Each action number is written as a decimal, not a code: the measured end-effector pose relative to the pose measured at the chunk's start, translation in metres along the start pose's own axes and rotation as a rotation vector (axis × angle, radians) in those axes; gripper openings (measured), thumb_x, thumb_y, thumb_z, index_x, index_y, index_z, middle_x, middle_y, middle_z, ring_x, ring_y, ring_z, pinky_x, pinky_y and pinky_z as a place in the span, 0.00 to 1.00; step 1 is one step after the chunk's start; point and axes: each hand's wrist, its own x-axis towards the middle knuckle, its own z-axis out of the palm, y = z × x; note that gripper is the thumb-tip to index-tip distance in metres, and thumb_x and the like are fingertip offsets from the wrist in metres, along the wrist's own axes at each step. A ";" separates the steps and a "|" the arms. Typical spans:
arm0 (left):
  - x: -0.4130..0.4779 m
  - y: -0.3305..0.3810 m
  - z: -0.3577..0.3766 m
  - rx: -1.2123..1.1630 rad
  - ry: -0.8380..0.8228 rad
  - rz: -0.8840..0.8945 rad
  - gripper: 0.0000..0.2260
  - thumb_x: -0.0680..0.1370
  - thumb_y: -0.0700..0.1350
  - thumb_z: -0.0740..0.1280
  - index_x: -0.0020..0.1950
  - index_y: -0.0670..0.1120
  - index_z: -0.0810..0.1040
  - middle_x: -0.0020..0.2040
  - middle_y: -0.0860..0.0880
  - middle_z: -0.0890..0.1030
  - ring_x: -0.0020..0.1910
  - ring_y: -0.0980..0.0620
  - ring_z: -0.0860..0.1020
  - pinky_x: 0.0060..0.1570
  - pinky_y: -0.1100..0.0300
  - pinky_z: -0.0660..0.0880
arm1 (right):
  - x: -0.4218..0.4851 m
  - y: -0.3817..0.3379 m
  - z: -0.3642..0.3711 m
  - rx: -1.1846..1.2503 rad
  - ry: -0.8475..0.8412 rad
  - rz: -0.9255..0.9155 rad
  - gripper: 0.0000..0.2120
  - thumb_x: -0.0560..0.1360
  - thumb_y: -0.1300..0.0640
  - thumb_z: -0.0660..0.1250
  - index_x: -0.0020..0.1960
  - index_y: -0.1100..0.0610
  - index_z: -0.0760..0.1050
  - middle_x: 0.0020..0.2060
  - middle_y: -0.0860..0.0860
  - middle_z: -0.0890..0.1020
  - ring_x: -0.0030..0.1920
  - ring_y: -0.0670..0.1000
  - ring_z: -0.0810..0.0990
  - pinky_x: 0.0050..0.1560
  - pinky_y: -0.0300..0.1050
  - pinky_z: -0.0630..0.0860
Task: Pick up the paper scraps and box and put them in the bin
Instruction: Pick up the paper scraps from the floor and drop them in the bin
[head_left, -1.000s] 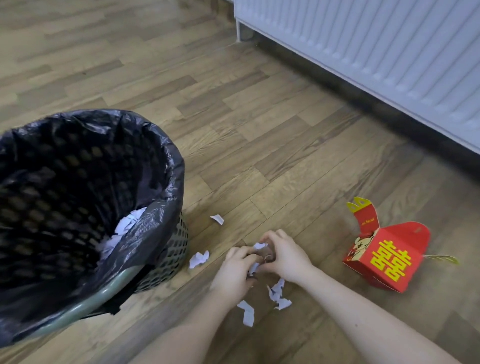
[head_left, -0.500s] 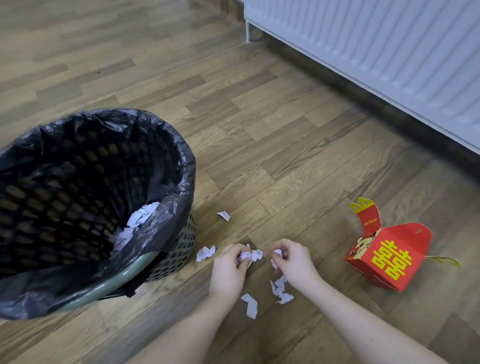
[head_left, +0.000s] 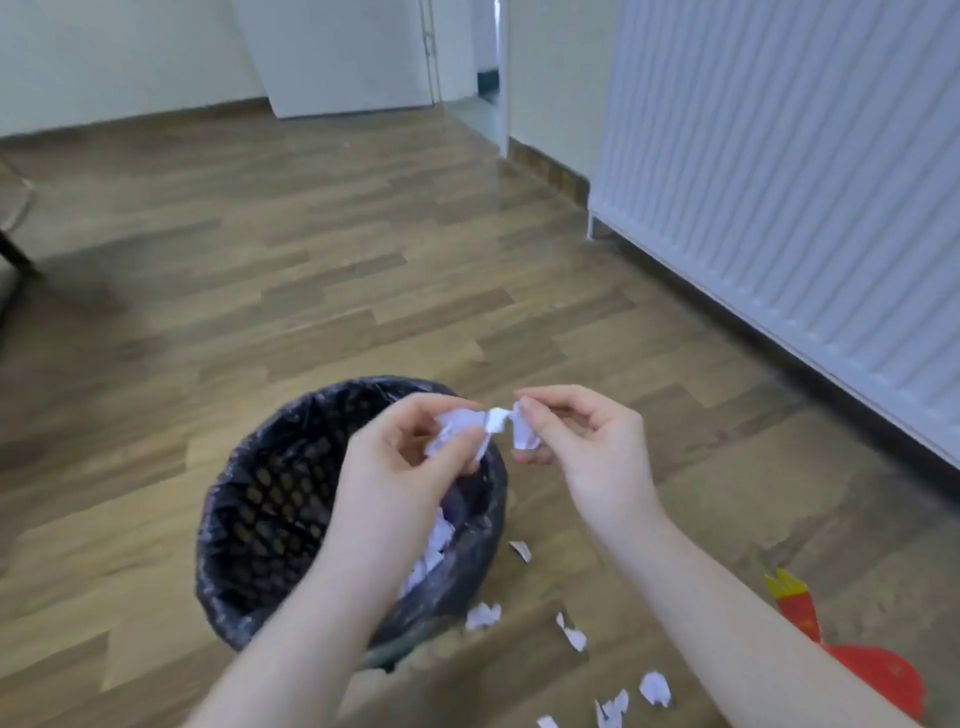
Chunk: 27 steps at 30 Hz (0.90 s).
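Observation:
My left hand (head_left: 405, 467) and my right hand (head_left: 587, 447) are raised together over the bin's right rim, both pinching white paper scraps (head_left: 488, 428) between their fingertips. The bin (head_left: 260, 519) is a mesh basket lined with a black bag; more white scraps (head_left: 431, 556) lie inside it, partly hidden by my left arm. Several loose scraps (head_left: 571, 636) lie on the wooden floor to the right of the bin. The red box (head_left: 878, 670) with yellow trim sits at the lower right, partly hidden by my right forearm.
A white ribbed radiator panel (head_left: 779, 182) runs along the right side above the floor. A doorway (head_left: 488, 78) opens at the back. A dark furniture leg (head_left: 13, 249) stands at the far left. Wooden floor (head_left: 311, 260) stretches behind the bin.
Both hands rose from the floor with gathered scraps and now hold them over the bin's edge. The view tilted up, so the room's far end came into sight.

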 end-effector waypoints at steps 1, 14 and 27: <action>0.014 -0.003 -0.014 0.095 0.002 -0.008 0.04 0.72 0.38 0.70 0.41 0.47 0.82 0.31 0.53 0.81 0.33 0.56 0.78 0.39 0.65 0.76 | 0.006 -0.002 0.012 -0.009 -0.028 0.004 0.06 0.72 0.68 0.67 0.40 0.60 0.79 0.33 0.55 0.80 0.31 0.44 0.80 0.30 0.35 0.79; 0.039 -0.072 -0.069 0.788 -0.215 -0.202 0.06 0.73 0.49 0.68 0.47 0.52 0.82 0.45 0.55 0.82 0.49 0.53 0.79 0.50 0.57 0.77 | 0.007 0.051 0.057 -0.446 -0.206 0.166 0.08 0.76 0.57 0.63 0.48 0.55 0.81 0.45 0.50 0.83 0.47 0.47 0.80 0.38 0.41 0.81; -0.083 -0.140 0.062 1.121 -1.135 0.322 0.14 0.76 0.47 0.62 0.60 0.47 0.67 0.56 0.45 0.72 0.54 0.41 0.75 0.44 0.48 0.74 | -0.072 0.163 -0.164 -0.987 -0.043 0.575 0.15 0.68 0.61 0.72 0.53 0.65 0.77 0.48 0.60 0.82 0.45 0.51 0.82 0.42 0.34 0.74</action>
